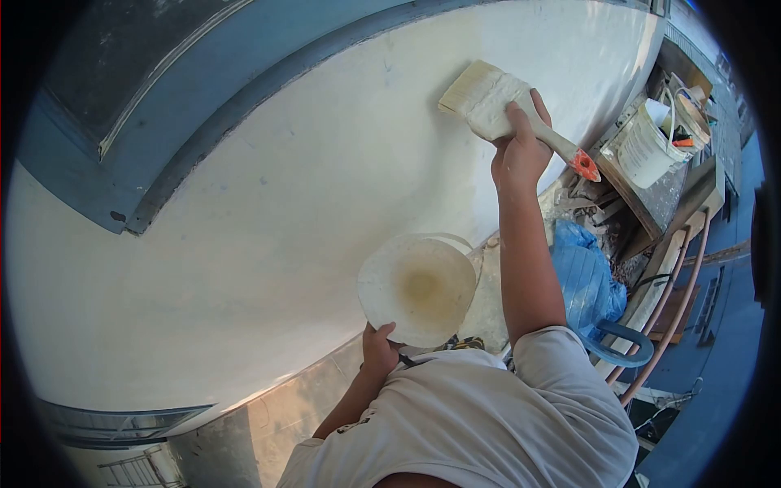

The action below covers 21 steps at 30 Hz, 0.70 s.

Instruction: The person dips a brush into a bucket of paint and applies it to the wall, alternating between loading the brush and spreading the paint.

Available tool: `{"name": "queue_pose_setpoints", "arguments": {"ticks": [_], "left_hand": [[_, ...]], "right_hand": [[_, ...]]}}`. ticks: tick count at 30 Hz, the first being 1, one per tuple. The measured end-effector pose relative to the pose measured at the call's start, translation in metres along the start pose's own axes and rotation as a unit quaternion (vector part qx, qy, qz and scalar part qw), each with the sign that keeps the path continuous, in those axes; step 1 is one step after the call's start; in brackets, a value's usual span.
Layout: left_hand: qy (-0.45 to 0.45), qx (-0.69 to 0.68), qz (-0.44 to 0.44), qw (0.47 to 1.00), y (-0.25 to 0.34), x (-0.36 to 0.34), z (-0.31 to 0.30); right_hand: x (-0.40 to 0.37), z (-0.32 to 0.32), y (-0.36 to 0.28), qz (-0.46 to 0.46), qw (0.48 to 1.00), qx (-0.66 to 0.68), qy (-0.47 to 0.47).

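My right hand (521, 159) is closed around a wide paintbrush (498, 102), its pale bristles pointing up and to the left beside the wall (325, 171). Paint coats the brush head, and the handle ends in an orange-red tip at the lower right. Lower down, my left hand (380, 348) grips the near rim of a round white bucket (378, 272) close to my body. A little yellowish liquid shows in the bottom of the bucket.
A blue-framed window (203, 81) borders the wall at the upper left. To the right, a white paint bucket (647, 150) stands on a wooden board (655, 199). Below lie a blue plastic bag (582, 272) and debris, beside a curved metal rail (671, 313).
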<state>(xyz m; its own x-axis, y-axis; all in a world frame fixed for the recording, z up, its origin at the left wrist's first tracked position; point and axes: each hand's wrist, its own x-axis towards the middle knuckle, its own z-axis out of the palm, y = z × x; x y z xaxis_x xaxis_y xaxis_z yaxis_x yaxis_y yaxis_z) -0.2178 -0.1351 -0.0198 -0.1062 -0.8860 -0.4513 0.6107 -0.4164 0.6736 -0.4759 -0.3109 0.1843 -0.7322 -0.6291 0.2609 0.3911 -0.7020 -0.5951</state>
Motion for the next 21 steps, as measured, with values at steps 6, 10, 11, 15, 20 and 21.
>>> {"name": "queue_pose_setpoints", "arguments": {"ticks": [6,10,11,15,20,21], "left_hand": [[-0.008,0.023,-0.014,1.0,0.002,0.001,0.003],[0.002,0.031,-0.041,0.999,0.004,0.002,0.011],[0.01,0.037,-0.041,0.998,0.002,0.002,0.013],[-0.007,0.045,-0.05,0.998,-0.002,0.006,0.016],[-0.054,0.061,-0.057,0.995,-0.008,0.016,0.03],[-0.062,0.069,-0.055,0.994,-0.007,0.016,0.035]], "right_hand": [[-0.023,-0.061,-0.02,0.047,0.999,-0.015,0.007],[-0.053,-0.115,-0.052,0.05,0.99,-0.132,-0.019],[-0.064,-0.129,-0.063,0.034,0.977,-0.208,-0.036],[-0.089,-0.159,-0.121,-0.353,0.665,-0.557,-0.349],[-0.116,-0.164,-0.161,-0.302,0.589,-0.619,-0.423],[-0.12,-0.17,-0.163,-0.297,0.589,-0.622,-0.423]]}}
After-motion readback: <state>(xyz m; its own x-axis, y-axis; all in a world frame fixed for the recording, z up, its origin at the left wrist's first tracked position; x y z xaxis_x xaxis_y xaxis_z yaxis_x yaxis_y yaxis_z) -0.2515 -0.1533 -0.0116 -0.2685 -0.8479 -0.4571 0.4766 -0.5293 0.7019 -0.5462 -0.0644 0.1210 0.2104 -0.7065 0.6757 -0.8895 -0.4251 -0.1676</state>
